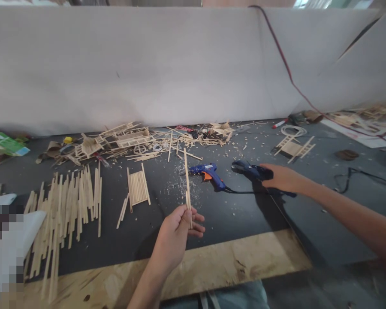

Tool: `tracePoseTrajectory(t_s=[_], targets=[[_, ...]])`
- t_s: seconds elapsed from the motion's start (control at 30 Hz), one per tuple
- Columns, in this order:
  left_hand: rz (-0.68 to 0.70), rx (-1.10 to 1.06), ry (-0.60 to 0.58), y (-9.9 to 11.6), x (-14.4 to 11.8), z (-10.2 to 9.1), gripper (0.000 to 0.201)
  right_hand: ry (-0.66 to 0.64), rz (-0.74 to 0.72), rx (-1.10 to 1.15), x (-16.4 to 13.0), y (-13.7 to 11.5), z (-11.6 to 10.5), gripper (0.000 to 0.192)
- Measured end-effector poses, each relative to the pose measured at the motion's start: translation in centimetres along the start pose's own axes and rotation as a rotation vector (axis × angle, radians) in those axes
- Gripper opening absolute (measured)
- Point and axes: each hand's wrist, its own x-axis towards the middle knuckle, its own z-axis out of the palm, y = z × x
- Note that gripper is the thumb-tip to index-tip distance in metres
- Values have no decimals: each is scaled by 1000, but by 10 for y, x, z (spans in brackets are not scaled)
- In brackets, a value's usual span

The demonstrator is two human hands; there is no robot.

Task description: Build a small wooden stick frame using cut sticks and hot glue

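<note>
Clearly, left fingers [185, 218] pinch at least two sticks [186, 174].

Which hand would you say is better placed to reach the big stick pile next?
Probably the left hand: though holding sticks, it is nearer the pile; the right hand grips a dark tool.

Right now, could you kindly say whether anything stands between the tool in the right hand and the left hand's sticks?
Yes: in this view, the blue glue gun lies on the table between the tool and the sticks; whether both clear it is unclear.
</note>
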Motion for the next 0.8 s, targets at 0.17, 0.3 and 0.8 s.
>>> tracePoseTrajectory(t_s=[0.17,0.3,0.8], targets=[[8,0,-4,1,-5,1,26,51,127,-37,-6,-38,-24,46],[25,10,-13,4,-7,3,25,18,58,26,-26,-73,-52,39],[3,-83,-62,25,-24,13,25,-378,-193,289,-90,-135,-76,29]])
